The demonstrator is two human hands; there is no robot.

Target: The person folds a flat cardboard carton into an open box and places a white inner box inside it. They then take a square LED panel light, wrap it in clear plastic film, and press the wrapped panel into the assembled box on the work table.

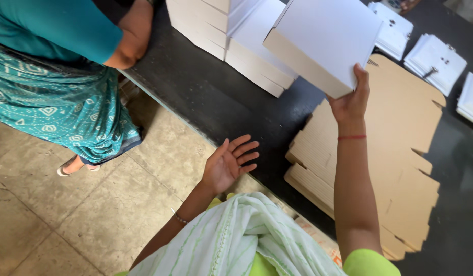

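A packing workshop, it seems: a long dark worktable [205,97] carries a stack of flat die-cut cardboard blanks [395,153], folded white boxes [246,36] piled together, and small white bundles [434,56], above a worn stone-tile floor [67,214].

1. A folded white cardboard box [326,41], flat and rectangular, is held up by one corner in the right hand [351,105] above the dark table [205,97].
2. A stack of assembled white cardboard boxes [231,38] stands on the table just behind and left of the held box.
3. A pile of flat brown corrugated box blanks [395,153] with notched edges lies on the table under the right forearm.
4. Small stacks of flat white card pieces [434,59] lie at the table's far right.
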